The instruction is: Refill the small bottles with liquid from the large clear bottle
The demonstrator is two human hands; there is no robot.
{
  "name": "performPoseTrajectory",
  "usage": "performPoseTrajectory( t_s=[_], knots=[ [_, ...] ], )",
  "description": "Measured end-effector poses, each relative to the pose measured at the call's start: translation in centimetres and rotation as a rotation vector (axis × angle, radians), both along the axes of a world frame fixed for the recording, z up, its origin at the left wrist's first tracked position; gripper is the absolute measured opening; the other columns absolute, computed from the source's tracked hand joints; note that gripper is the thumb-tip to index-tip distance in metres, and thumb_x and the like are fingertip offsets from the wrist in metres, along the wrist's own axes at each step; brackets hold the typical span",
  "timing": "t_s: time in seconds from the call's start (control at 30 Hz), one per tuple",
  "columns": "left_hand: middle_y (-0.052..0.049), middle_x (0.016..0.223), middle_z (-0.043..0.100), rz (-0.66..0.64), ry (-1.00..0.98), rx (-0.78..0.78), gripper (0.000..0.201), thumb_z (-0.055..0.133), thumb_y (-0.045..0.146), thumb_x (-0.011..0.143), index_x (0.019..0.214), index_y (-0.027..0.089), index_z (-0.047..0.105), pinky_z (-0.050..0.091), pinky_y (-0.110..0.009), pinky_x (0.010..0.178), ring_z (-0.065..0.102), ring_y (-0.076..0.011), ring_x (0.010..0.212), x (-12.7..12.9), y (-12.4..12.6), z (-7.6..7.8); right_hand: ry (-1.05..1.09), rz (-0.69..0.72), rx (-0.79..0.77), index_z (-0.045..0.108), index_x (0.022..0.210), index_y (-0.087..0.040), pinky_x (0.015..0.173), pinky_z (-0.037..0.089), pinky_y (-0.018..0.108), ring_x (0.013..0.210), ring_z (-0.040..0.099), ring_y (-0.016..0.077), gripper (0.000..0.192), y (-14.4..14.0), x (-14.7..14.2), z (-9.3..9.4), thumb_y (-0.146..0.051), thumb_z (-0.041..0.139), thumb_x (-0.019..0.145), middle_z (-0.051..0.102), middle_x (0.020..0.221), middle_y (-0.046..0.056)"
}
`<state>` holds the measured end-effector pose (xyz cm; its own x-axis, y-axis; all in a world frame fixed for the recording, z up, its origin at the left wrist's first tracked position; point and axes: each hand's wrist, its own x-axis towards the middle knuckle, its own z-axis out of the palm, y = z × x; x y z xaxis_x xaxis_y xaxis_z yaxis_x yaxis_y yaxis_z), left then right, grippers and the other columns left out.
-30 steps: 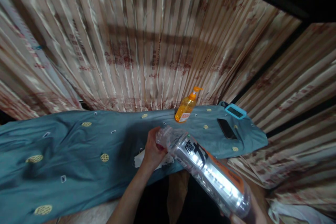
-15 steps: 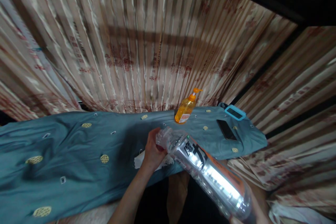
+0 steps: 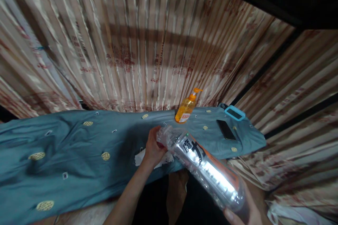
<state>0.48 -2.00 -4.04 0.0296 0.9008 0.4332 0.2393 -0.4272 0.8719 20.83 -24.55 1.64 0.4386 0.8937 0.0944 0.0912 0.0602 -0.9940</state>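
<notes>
A large clear plastic bottle with a silver and orange label slants across the view in front of me. My left hand is closed around the bottle's narrow upper end, where the clear plastic looks crinkled; whether a cap is there I cannot tell. Low on the right, my right hand grips the bottle near its base, thumb on the near side. Below my left hand a white crumpled piece of paper or tissue lies on the cloth, partly covered by the hand.
Green-blue patterned cloth covers the long surface. On it stand an orange pump bottle and, farther right, a dark phone and a blue-framed object. Pleated curtains hang behind and along the right.
The bottle's base and my right hand have shifted slightly left, and more of the right thumb shows. My left hand keeps its grip. The whole view has moved a little.
</notes>
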Motion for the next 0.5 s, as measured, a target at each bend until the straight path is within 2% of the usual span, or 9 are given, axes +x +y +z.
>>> performPoseTrajectory(
  t_s=[0.07, 0.2, 0.33, 0.5],
  knots=[
    [-0.009, 0.119, 0.064, 0.013, -0.001, 0.038, 0.064, 0.078, 0.027, 0.065, 0.124, 0.022, 0.054, 0.056, -0.047, 0.094, 0.066, -0.0285, 0.108, 0.1, 0.2, -0.2, -0.026, -0.045, 0.020, 0.050, 0.143, -0.032, 0.109, 0.049, 0.037, 0.137, 0.055, 0.0322, 0.079, -0.1, 0.9, -0.7, -0.046, 0.081, 0.072, 0.061, 0.147, 0.003],
    [-0.009, 0.120, 0.064, 0.023, 0.012, 0.080, 0.067, 0.078, 0.021, 0.061, 0.124, 0.022, 0.054, 0.053, -0.050, 0.100, 0.065, -0.0296, 0.113, 0.2, 0.4, -0.4, -0.008, 0.053, -0.025, 0.046, 0.144, -0.026, 0.105, 0.052, 0.036, 0.134, 0.059, 0.0326, 0.083, 0.1, 0.7, -1.0, -0.044, 0.082, 0.072, 0.063, 0.143, 0.009],
    [-0.011, 0.121, 0.065, 0.019, 0.031, 0.086, 0.071, 0.077, 0.019, 0.059, 0.126, 0.018, 0.053, 0.052, -0.051, 0.102, 0.065, -0.0305, 0.114, 0.0, 0.5, -0.3, 0.147, -0.094, 0.028, 0.044, 0.144, -0.025, 0.108, 0.047, 0.032, 0.133, 0.059, 0.0288, 0.086, 0.5, -1.4, -0.4, -0.053, 0.080, 0.071, 0.063, 0.142, 0.009],
    [-0.011, 0.121, 0.065, 0.017, 0.036, 0.089, 0.069, 0.076, 0.020, 0.060, 0.126, 0.019, 0.055, 0.055, -0.051, 0.097, 0.066, -0.0309, 0.113, 0.0, 0.5, -0.4, 0.175, -0.108, 0.023, 0.048, 0.141, -0.026, 0.099, 0.048, 0.028, 0.134, 0.056, 0.0277, 0.084, 0.6, -2.4, -0.2, -0.051, 0.082, 0.069, 0.061, 0.144, 0.007]
  ],
)
